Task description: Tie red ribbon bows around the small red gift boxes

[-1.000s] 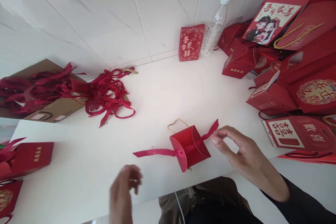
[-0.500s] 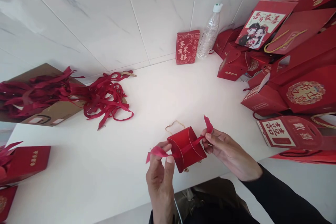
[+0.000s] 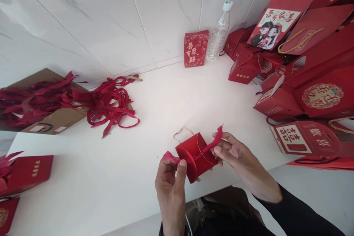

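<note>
A small red gift box (image 3: 203, 164) with curved flaps and a twisted gold cord stands near the table's front edge. A dark pink ribbon (image 3: 212, 143) is threaded across the box's top, between the flaps. My left hand (image 3: 172, 184) pinches the ribbon's left end between thumb and fingers, close against the left flap. On the box's other side, my right hand (image 3: 235, 155) has its thumb and fingers around the ribbon's right part, with the free tip sticking up. Some right fingertips are hidden behind the box's edge.
A cardboard box (image 3: 49, 118) spills pink ribbons (image 3: 113, 103) onto the white table (image 3: 155, 110) at left. Red boxes (image 3: 35, 171) sit at the left edge. A small red carton (image 3: 195, 48) and a plastic bottle (image 3: 219, 37) stand by the wall. Red gift bags (image 3: 318, 92) crowd the right.
The ribbon between my hands has dropped lower between the flaps. Its right tip now points more upward, and my right hand has shifted slightly right. My left fingers have curled closer in.
</note>
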A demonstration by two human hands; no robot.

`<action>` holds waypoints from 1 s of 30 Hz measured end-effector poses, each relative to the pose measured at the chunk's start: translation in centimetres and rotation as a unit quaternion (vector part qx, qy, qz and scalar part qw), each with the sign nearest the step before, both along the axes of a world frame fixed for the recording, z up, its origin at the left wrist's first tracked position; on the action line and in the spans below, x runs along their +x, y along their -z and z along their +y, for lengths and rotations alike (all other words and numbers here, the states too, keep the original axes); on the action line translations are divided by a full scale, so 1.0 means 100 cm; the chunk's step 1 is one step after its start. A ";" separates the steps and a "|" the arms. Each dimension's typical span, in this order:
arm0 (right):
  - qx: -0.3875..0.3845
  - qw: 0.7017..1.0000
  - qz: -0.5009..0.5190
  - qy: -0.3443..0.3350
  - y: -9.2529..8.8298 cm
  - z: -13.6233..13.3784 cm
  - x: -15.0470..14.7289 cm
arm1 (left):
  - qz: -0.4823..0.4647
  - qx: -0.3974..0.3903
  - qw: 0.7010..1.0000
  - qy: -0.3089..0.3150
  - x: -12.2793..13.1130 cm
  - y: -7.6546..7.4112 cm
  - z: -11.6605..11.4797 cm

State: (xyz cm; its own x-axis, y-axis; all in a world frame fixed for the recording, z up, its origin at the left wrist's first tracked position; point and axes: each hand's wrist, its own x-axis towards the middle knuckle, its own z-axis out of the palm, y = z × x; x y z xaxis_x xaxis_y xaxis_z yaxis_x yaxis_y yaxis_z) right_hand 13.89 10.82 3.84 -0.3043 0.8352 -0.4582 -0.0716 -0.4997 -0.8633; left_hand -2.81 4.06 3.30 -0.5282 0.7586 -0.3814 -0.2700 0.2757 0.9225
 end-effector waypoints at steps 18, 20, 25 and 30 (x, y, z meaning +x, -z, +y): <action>0.053 0.995 -0.070 0.041 -0.011 -0.009 -0.011 | 0.028 0.071 0.997 0.023 0.004 -0.012 0.005; 0.061 0.994 -0.084 0.038 -0.013 -0.011 -0.013 | 0.069 0.074 0.994 0.046 0.007 -0.012 0.007; 0.061 0.996 -0.054 0.028 -0.010 -0.009 -0.017 | 0.092 0.049 0.994 0.041 0.008 -0.007 0.015; 0.096 0.990 -0.080 0.061 -0.002 -0.001 -0.013 | 0.057 0.054 0.996 0.053 -0.001 -0.011 0.016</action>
